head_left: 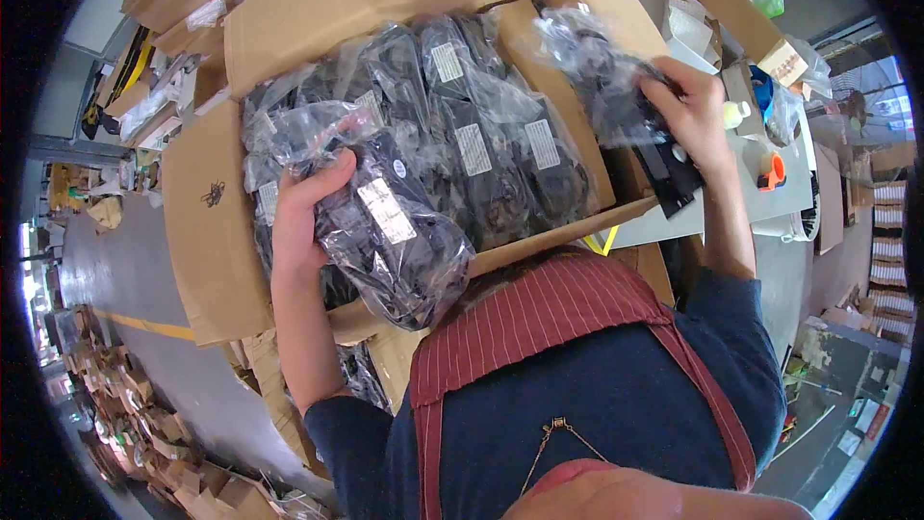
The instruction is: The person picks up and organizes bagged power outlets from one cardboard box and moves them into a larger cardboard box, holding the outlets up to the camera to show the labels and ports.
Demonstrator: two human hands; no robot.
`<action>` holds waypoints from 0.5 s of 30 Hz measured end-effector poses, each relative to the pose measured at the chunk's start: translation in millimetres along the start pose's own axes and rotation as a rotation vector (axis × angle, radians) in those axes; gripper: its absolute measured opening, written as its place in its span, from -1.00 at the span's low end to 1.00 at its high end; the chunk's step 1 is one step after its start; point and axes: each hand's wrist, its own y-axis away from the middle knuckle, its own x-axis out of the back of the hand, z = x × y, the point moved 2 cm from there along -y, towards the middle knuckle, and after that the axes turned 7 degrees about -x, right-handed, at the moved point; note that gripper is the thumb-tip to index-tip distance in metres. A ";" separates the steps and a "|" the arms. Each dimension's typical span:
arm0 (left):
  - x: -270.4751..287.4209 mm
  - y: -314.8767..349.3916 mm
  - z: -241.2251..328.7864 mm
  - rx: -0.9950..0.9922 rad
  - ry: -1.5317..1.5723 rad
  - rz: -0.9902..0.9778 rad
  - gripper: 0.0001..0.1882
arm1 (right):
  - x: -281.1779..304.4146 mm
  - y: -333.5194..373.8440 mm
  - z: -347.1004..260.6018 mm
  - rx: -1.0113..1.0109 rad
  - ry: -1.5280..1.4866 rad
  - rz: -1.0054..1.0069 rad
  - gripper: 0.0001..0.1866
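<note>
My left hand (313,202) is closed on the gathered top of a clear plastic bag (399,221) with a dark item inside and a white label on it. It hangs over the front left part of an open cardboard box (207,221). On the right, my right hand (688,106) grips another clear bag (611,87) with black contents, above the box's right side; what exactly is inside cannot be made out. Several similar labelled bags (472,140) lie packed in rows in the box, beside an upright cardboard divider (553,87).
At the right stands a light table (770,202) with an orange tape dispenser (772,171), a small bottle (735,114) and open cartons (741,14). Many cardboard boxes (144,424) are heaped on the floor at the lower left. A yellow line (144,323) crosses the floor.
</note>
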 end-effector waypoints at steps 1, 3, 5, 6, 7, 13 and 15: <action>-2.2 -0.2 0.1 -0.018 0.019 -0.014 -0.56 | -8.4 -4.7 -2.7 0.266 0.152 0.150 -0.82; -5.2 -0.1 0.2 -0.017 0.019 -0.021 -0.56 | -36.1 -19.7 14.9 0.530 0.433 0.188 -0.70; -11.9 -3.0 1.6 -0.017 0.015 -0.046 -0.56 | -96.1 -22.0 58.5 0.192 0.586 -0.012 -0.58; -9.8 -1.8 0.2 -0.013 0.005 -0.047 -0.56 | -103.5 -11.3 23.5 0.293 0.814 -0.083 -0.47; -8.2 -0.4 0.2 -0.013 -0.007 -0.051 -0.56 | -104.9 -2.2 4.4 0.263 0.730 -0.152 -0.40; -5.1 2.7 1.0 0.013 -0.014 -0.044 -0.54 | -80.8 20.0 -16.0 0.251 0.936 -0.583 -0.41; -7.1 2.1 1.8 -0.006 -0.041 -0.040 -0.54 | -86.9 16.8 -9.1 0.382 1.047 -0.536 -0.65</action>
